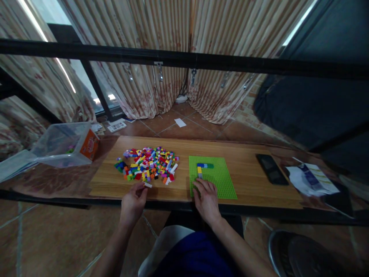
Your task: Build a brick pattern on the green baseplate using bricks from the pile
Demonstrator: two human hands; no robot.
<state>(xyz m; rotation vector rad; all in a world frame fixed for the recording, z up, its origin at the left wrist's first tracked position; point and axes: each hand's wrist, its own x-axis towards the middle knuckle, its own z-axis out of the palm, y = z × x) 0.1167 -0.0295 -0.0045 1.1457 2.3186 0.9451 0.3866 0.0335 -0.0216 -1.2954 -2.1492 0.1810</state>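
Note:
My left hand [134,199] is at the near edge of the brick pile, its thumb and fingers pinched at one end of a white toy brick [148,185]. A green studded baseplate [221,181] lies right of the pile. On it, blue bricks [201,165] and a green brick [210,166] form a row, with yellow bricks [199,171] running toward me from its left end. My right hand [206,197] rests over the baseplate's near left part, fingers curled together just below the yellow bricks. Whatever lies under those fingertips is hidden.
A loose pile of many-coloured bricks [152,163] covers the left of the wooden board [178,188]. A clear plastic box [62,144] with an orange label stands at far left. To the right lie a black phone [271,169] and a white packet [313,180].

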